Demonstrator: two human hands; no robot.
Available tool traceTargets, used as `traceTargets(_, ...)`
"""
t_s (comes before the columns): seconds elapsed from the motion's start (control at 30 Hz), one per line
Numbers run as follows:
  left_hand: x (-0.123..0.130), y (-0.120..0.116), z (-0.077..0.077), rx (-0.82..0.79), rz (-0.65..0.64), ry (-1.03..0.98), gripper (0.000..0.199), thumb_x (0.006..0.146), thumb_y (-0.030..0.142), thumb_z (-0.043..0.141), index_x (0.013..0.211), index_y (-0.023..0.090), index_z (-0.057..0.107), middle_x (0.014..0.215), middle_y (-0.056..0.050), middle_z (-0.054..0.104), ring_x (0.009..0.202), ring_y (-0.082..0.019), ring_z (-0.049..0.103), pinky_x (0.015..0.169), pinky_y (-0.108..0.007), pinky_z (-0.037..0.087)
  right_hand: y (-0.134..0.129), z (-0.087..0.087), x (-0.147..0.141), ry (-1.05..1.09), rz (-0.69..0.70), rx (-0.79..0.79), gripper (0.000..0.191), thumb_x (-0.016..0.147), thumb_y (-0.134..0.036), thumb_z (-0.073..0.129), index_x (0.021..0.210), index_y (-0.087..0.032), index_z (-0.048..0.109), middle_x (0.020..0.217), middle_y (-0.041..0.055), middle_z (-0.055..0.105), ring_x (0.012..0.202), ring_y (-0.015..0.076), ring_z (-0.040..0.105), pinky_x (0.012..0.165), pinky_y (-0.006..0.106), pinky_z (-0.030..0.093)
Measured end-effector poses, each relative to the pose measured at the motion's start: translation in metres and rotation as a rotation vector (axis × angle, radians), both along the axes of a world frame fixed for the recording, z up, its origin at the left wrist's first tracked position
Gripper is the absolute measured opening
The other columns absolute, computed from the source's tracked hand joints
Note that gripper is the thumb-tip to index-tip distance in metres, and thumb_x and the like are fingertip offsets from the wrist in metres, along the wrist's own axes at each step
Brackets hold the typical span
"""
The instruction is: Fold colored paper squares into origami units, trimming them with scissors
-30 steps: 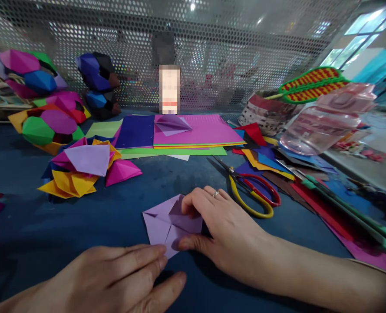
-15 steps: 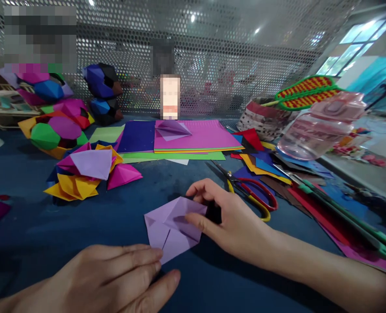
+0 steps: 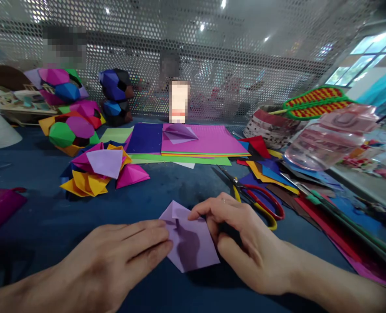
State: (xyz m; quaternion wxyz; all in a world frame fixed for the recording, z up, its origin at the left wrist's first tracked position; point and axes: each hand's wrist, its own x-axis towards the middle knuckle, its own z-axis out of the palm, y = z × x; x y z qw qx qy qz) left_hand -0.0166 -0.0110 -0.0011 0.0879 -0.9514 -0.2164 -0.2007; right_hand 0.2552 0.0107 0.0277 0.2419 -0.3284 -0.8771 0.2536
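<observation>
A folded sheet of light purple paper lies on the dark blue table before me, with a small folded flap at its top corner. My left hand holds its left edge, the fingers close together and almost straight. At the right side my right hand is curled around the edge; its index fingertip rests on top of the sheet and the thumb is beside the edge. Red-and-yellow handled scissors lie just beyond my right hand.
Folded paper pieces are heaped at the left, near colourful paper balls. Stacked paper sheets lie at the back. Paper scraps, a cutter, a pink bottle and a basket are at the right.
The purple paper has been turned: the slit-like seam is gone from sight and a plain face shows. My left hand has moved up along its left edge; the right fingers have shifted on its right side.
</observation>
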Motion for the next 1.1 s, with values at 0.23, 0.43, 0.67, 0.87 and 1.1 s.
traceTargets(0.23,0.000,-0.002,0.000,0.003,0.024,-0.034,0.054,0.084,0.000,0.034,0.126,0.020,0.062,0.122,-0.001,0.072,0.106,-0.015,0.070,0.082,-0.021,0.060,0.015,-0.005,0.002,-0.118,0.110,0.194,0.061,0.073,-0.003,0.054,0.133,-0.017,0.057,0.139,0.0135,0.051,0.126,0.0257,0.048,0.105,0.043,0.042)
traceTargets(0.43,-0.002,-0.004,-0.003,0.015,0.034,-0.041,0.052,0.084,0.000,0.035,0.125,0.018,0.062,0.119,-0.003,0.072,0.105,-0.015,0.069,0.084,-0.022,0.059,0.018,-0.005,0.003,-0.227,0.321,0.226,0.052,0.076,-0.004,0.057,0.126,-0.017,0.064,0.131,0.0062,0.067,0.136,0.0224,0.048,0.112,0.042,0.037)
traceTargets(0.67,0.005,-0.009,-0.001,-0.025,0.008,-0.076,0.042,0.095,0.005,0.037,0.122,0.022,0.064,0.120,0.003,0.072,0.106,-0.011,0.068,0.090,-0.019,0.054,0.018,-0.008,0.004,-0.215,0.406,0.332,0.037,0.090,-0.007,0.048,0.121,-0.015,0.066,0.127,0.0076,0.070,0.126,0.0188,0.059,0.105,0.039,0.044)
traceTargets(0.87,0.010,-0.011,-0.003,-0.055,-0.089,-0.183,0.029,0.102,0.024,0.043,0.113,0.020,0.069,0.110,0.002,0.076,0.101,-0.010,0.068,0.091,-0.016,0.052,0.012,-0.003,0.003,-0.200,0.439,0.308,0.025,0.095,-0.016,0.050,0.111,-0.015,0.070,0.126,0.0075,0.070,0.123,0.0197,0.061,0.104,0.036,0.045)
traceTargets(1.1,0.008,-0.011,-0.003,-0.070,-0.107,-0.169,0.027,0.101,0.021,0.044,0.111,0.019,0.069,0.111,0.000,0.076,0.104,-0.012,0.068,0.087,-0.019,0.053,0.012,-0.002,0.001,0.011,0.401,0.044,0.011,0.095,-0.026,0.066,0.096,-0.016,0.070,0.096,0.0041,0.077,0.096,0.0144,0.070,0.094,0.030,0.049)
